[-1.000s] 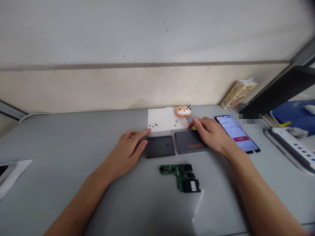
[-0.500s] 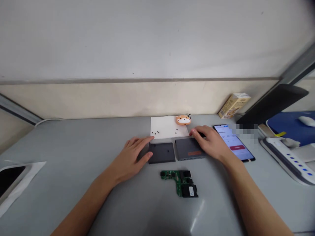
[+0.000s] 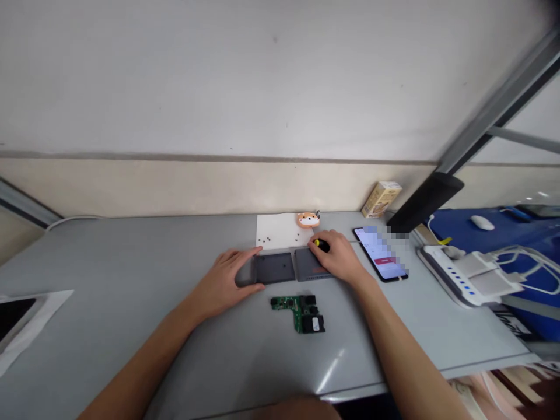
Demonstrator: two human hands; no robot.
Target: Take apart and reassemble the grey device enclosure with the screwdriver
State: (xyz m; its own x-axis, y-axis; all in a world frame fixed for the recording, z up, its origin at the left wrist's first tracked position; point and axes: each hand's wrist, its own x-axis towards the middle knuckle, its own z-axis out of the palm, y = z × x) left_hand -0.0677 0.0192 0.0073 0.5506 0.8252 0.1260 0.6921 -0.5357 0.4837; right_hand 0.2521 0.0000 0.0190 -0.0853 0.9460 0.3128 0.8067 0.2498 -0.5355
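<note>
My left hand (image 3: pixel 225 284) rests on the table with thumb and fingers spread around the left side of a dark flat cover (image 3: pixel 275 268). Beside that cover lies a dark grey case half (image 3: pixel 311 266) with a reddish-brown label. Over its right part is my right hand (image 3: pixel 339 255), fingers closed around a screwdriver (image 3: pixel 322 244) with a black and yellow handle; the grip is partly hidden. Nearer to me sits a green circuit board (image 3: pixel 301 312) with black connectors. Several tiny black screws (image 3: pixel 268 240) lie on a white sheet of paper (image 3: pixel 280 224) behind the case parts.
An orange dog-faced case (image 3: pixel 308 220) sits on the paper's back right corner. To the right are a lit phone (image 3: pixel 380 254), a small carton (image 3: pixel 380 199), a black upright object (image 3: pixel 424 201) and a white power strip (image 3: pixel 450 277) with plugs. A wall stands behind.
The view has turned to the right, showing more of the power strip and blue surface. In my right hand, the screwdriver's yellow end now shows. My left thumb lies lower, near the cover's front edge.
</note>
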